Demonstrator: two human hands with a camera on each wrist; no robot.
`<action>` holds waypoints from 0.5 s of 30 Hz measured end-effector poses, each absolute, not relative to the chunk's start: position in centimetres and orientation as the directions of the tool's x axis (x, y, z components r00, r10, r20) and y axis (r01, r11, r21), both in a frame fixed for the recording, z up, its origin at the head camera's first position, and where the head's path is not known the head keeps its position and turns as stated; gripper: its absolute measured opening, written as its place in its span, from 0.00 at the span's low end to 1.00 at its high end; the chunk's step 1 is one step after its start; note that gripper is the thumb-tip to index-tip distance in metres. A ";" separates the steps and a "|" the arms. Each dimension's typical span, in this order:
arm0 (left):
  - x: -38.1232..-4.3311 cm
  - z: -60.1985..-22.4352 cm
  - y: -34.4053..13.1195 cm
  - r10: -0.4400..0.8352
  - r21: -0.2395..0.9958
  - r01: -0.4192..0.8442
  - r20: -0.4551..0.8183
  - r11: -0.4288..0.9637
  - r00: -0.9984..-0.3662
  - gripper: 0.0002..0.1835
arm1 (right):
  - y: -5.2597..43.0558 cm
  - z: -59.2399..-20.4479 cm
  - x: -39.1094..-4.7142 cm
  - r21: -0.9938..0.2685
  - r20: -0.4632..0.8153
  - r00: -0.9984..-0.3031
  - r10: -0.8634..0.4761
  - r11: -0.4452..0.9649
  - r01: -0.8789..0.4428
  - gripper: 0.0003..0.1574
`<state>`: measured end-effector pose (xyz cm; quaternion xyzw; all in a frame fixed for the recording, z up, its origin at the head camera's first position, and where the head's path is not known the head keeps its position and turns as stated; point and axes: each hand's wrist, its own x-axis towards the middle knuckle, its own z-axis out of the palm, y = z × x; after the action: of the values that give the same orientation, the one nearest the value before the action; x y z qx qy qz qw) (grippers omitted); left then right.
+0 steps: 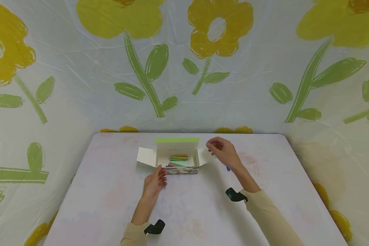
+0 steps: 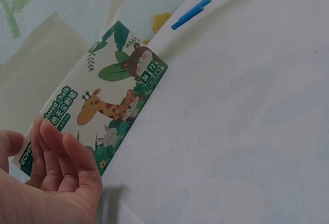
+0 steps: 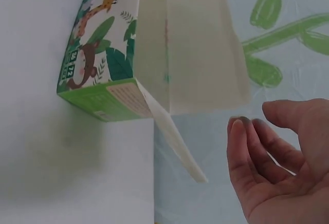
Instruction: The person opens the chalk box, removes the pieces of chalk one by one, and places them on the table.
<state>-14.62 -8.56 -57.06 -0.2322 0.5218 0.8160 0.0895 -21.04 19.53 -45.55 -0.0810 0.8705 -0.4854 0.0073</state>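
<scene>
An open chalk box (image 1: 182, 170), with animals printed on its front (image 2: 103, 100), stands on the table. Coloured chalk sticks (image 1: 178, 159), some green and red, lie inside it. At the box's front left corner is my left hand (image 1: 153, 182), holding the rim, its fingers bent before the printed front. My right hand (image 1: 224, 152) hovers just right of the box's right flap (image 1: 204, 156). In the right wrist view, a gap shows between its thumb and bent fingers, with nothing seen in it.
Blue sticks (image 2: 191, 12) lie on the table (image 1: 187, 208) to the right of the box. The box's back lid (image 1: 177, 143) and left flap (image 1: 147, 156) stand spread outward. A flower-printed cloth (image 1: 233, 102) hangs behind the table.
</scene>
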 end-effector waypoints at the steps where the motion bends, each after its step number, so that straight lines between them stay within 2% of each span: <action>1: -14.6 -57.1 -8.6 -0.098 0.808 -0.393 -0.478 -0.438 -0.873 0.28 | 19.1 -45.7 -21.1 -0.847 0.070 -0.983 -0.167 0.511 -0.147 0.15; 15: -14.7 -57.3 -8.5 -0.110 0.802 -0.371 -0.469 -0.468 -0.876 0.23 | 13.6 -49.7 -21.8 -0.799 0.139 -0.914 -0.380 0.503 -0.331 0.10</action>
<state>-14.65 -8.54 -57.27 -0.2356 0.5096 0.8237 0.0791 -21.83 13.63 -49.74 -0.2052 0.8665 -0.4543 0.0275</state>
